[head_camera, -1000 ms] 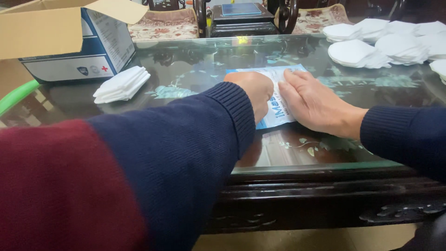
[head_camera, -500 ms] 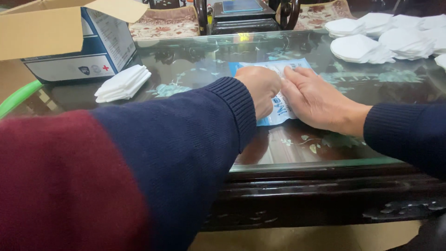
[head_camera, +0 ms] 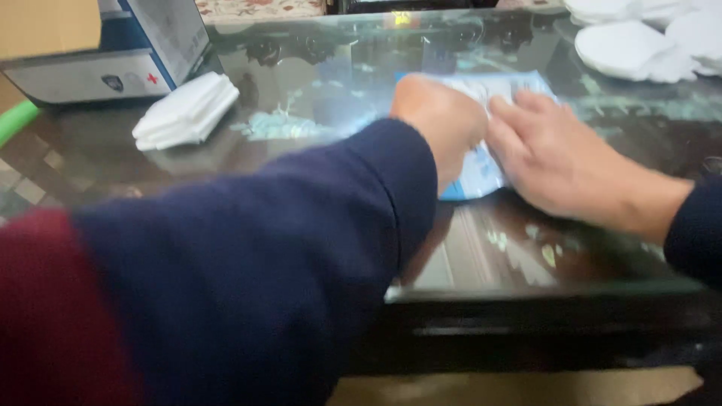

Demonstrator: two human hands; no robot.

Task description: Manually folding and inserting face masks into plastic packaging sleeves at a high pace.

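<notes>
A flat blue and white plastic packet (head_camera: 481, 169) lies on the glass tabletop (head_camera: 316, 120). My left hand (head_camera: 440, 120) rests on its left part with the fingers curled down; whether it grips the packet is hidden by the back of the hand. My right hand (head_camera: 560, 162) lies flat on the right part of the packet, fingers spread and pressing down. Both arms wear dark blue sleeves, and the left sleeve fills the lower left of the view.
A small stack of white folded masks (head_camera: 184, 109) lies at the left. Behind it stands a blue and white box (head_camera: 113, 53). More white masks (head_camera: 639, 45) are piled at the back right. The table's dark wooden front edge (head_camera: 526, 323) runs below.
The camera has dipped and moved closer, and the picture has blurred. Both hands stay on the packet, with the right hand's fingers now spread wider over it.
</notes>
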